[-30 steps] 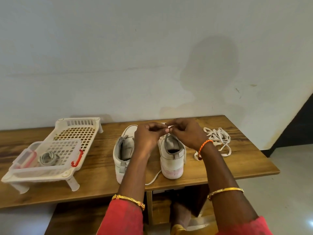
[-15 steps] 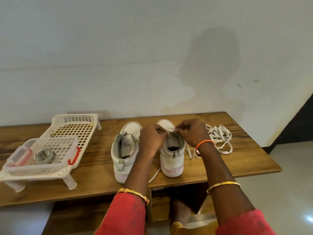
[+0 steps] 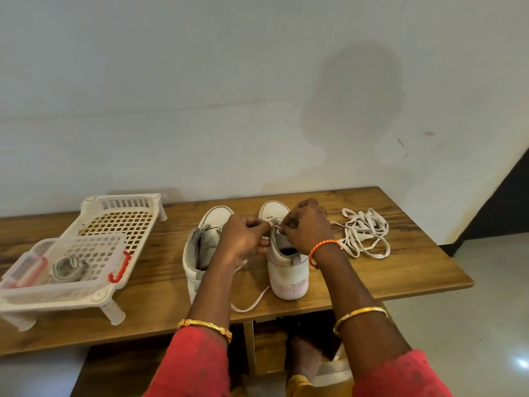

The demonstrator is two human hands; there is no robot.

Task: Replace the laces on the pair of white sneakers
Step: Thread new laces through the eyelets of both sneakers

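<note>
Two white sneakers stand side by side on the wooden table (image 3: 400, 270), heels toward me. Over the right sneaker (image 3: 287, 270), my left hand (image 3: 243, 239) and my right hand (image 3: 307, 227) meet and both pinch a white lace (image 3: 276, 224) at its eyelets. A loose end of that lace (image 3: 252, 302) trails between the shoes toward the table's front edge. The left sneaker (image 3: 200, 253) stands untouched, partly hidden by my left forearm. A heap of loose white laces (image 3: 363, 236) lies to the right of the shoes.
At the left stands a white plastic rack (image 3: 120, 222) on legs. On its near part sits a clear box with red clips (image 3: 28, 267), a grey coiled lace (image 3: 68, 267) beside it. The wall runs behind the table; tiled floor lies to the right.
The view has shifted slightly. Both hands stayed over the right sneaker's eyelets, working the lace, and sit a little lower and closer to the shoe than a second ago.
</note>
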